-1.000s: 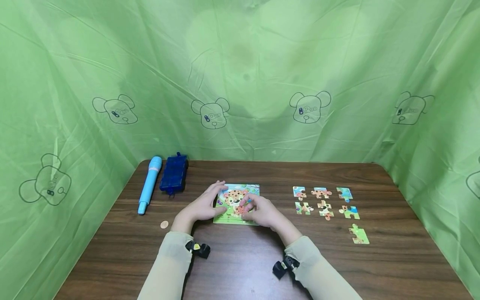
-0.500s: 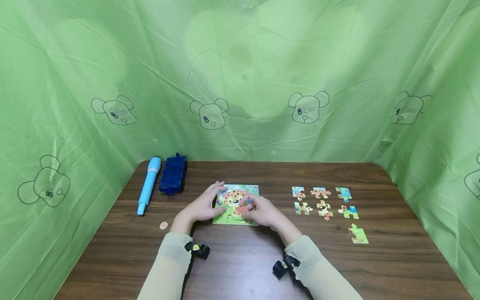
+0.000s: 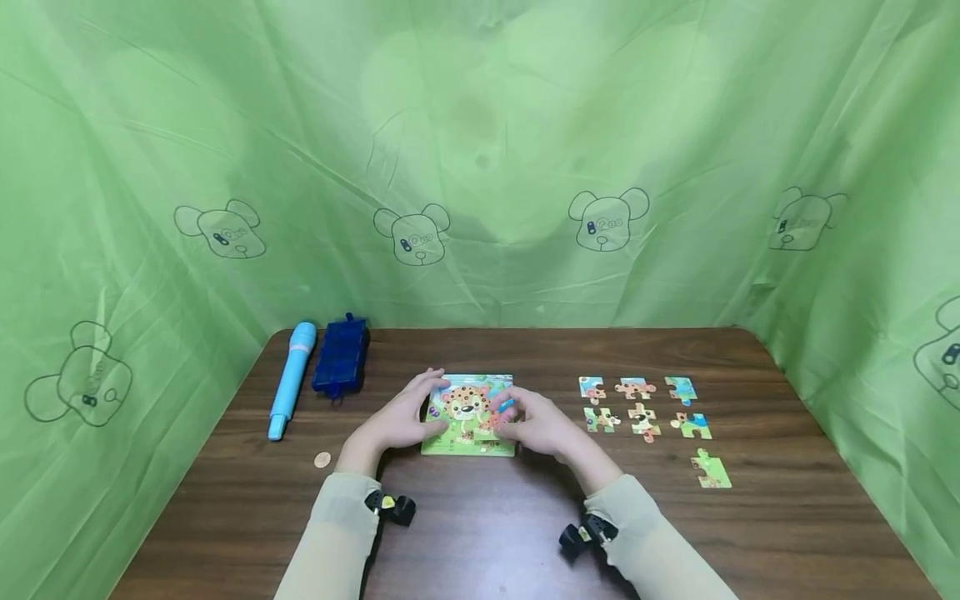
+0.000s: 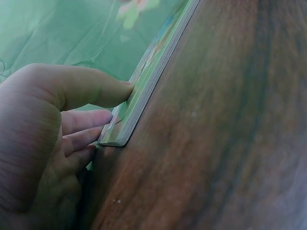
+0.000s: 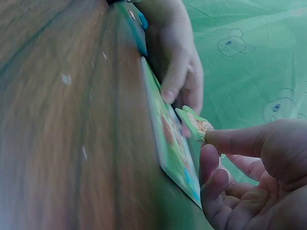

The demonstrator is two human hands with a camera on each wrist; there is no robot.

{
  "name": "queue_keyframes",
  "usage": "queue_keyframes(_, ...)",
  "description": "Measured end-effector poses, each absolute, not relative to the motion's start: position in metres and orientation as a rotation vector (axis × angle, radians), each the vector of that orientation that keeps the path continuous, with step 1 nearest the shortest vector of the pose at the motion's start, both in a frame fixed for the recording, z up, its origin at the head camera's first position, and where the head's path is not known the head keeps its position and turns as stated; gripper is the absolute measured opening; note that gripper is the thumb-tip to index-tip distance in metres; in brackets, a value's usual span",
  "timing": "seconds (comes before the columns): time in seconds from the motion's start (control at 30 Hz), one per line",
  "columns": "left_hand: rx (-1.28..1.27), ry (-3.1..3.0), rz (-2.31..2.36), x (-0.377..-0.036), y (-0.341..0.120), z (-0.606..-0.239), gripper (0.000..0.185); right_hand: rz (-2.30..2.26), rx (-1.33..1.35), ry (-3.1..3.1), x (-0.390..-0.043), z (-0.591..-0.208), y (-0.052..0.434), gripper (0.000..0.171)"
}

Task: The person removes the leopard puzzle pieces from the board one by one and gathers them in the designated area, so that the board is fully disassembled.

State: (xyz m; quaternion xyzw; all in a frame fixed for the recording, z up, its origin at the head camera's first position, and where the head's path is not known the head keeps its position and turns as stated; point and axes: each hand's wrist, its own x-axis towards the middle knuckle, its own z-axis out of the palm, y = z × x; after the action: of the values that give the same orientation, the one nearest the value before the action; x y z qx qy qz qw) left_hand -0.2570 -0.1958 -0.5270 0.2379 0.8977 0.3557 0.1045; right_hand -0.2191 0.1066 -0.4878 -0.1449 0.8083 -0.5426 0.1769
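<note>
Near the middle of the worktop (image 3: 480,533), slightly toward its front edge, a leopard puzzle board (image 3: 468,417) is lying flat. Both hands are working over it.

Left hand (image 3: 397,417): resting along the board's left edge, thumb and fingertips pressing the rim, seemingly bracing it so it does not slide. Fingers fairly straight, gripping nothing; wrist low on the wood, forearm angling in from the front edge.

Right hand (image 3: 536,423): pinching a single puzzle piece (image 5: 196,124) between thumb and forefinger, tilting it just above the board's right half, probably to lever it out or seat it. Cannot tell which. Remaining fingers are curling loosely beneath.

Toward the right edge, seven loose pieces (image 3: 643,410) are lying in tidy rows, well apart from the board and face up, likely so each can be read quickly.

Toward the back left corner, a light blue pen (image 3: 291,379) and a dark blue case (image 3: 341,364) are lying side by side. A coin (image 3: 322,459) is sitting nearer the front, left of the left forearm.
</note>
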Motion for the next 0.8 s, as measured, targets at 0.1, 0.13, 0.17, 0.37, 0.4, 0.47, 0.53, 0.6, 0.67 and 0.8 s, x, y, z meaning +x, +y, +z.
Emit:
queue_keyframes(0.1,0.690,2.646,1.053,-0.256,-0.196,-0.528,0.075,-1.559,-0.418,2.257,-0.218,-0.481,0.125,0.032)
queue_keyframes(0.13,0.688,2.647,1.056,-0.255,-0.195,-0.527,0.075,-1.558,-0.424,2.258,-0.218,-0.478,0.132,0.032)
queue_keyframes(0.17,0.686,2.649,1.059,-0.255,-0.195,-0.528,0.075,-1.554,-0.428,2.260,-0.217,-0.475,0.140,0.033)
queue_keyframes(0.37,0.680,2.644,1.077,-0.255,-0.194,-0.527,0.075,-1.473,-0.537,2.357,-0.214,-0.455,0.187,0.026)
queue_keyframes(0.4,0.678,2.643,1.079,-0.255,-0.194,-0.528,0.075,-1.450,-0.563,2.384,-0.213,-0.452,0.194,0.024)
queue_keyframes(0.47,0.672,2.640,1.082,-0.255,-0.195,-0.528,0.075,-1.400,-0.599,2.436,-0.209,-0.445,0.209,0.019)
queue_keyframes(0.53,0.666,2.642,1.078,-0.255,-0.195,-0.527,0.076,-1.376,-0.620,2.467,-0.207,-0.439,0.222,0.017)
queue_keyframes(0.6,0.662,2.640,1.079,-0.255,-0.195,-0.527,0.076,-1.378,-0.616,2.479,-0.205,-0.436,0.235,0.017)
queue_keyframes(0.67,0.664,2.638,1.076,-0.255,-0.195,-0.526,0.076,-1.391,-0.622,2.482,-0.204,-0.434,0.248,0.018)
queue_keyframes(0.8,0.670,2.634,1.074,-0.256,-0.196,-0.526,0.076,-1.431,-0.691,2.457,-0.202,-0.436,0.274,0.016)
